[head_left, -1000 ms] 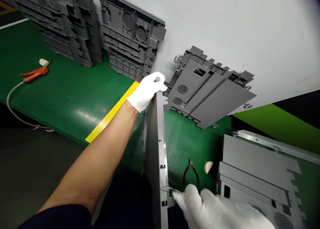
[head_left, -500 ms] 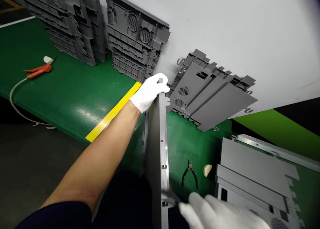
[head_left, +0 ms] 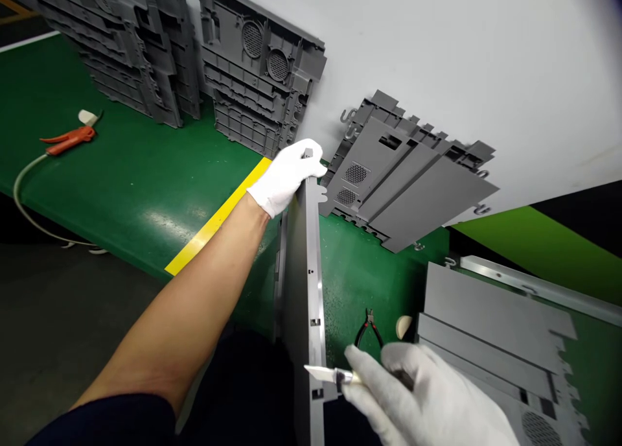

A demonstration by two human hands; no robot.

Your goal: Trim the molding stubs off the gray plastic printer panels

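A grey plastic panel [head_left: 301, 271] stands on edge in front of me, its narrow side facing up. My left hand [head_left: 287, 177], in a white glove, is closed around the panel's far end. In my gloved right hand [head_left: 413, 394] is a craft knife [head_left: 326, 374], gripped by its light handle. The knife's pointed blade lies across the panel's edge near a small slot, pointing left; whether it touches cannot be made out. Black-handled side cutters [head_left: 369, 329] lie on the green mat just beyond the right hand, partly covered by it.
Several ribbed grey panels [head_left: 257, 70] lean on the white wall at the back. Another panel [head_left: 413, 180] leans at centre right; one more [head_left: 490, 329] lies lower right. An orange air gun [head_left: 70, 140] with a hose rests left. Yellow tape [head_left: 216, 222] crosses the green table.
My right hand has moved up and slightly left, bringing the knife blade clearly into view over the panel's edge. The left hand keeps its grip; the whole view has shifted slightly.
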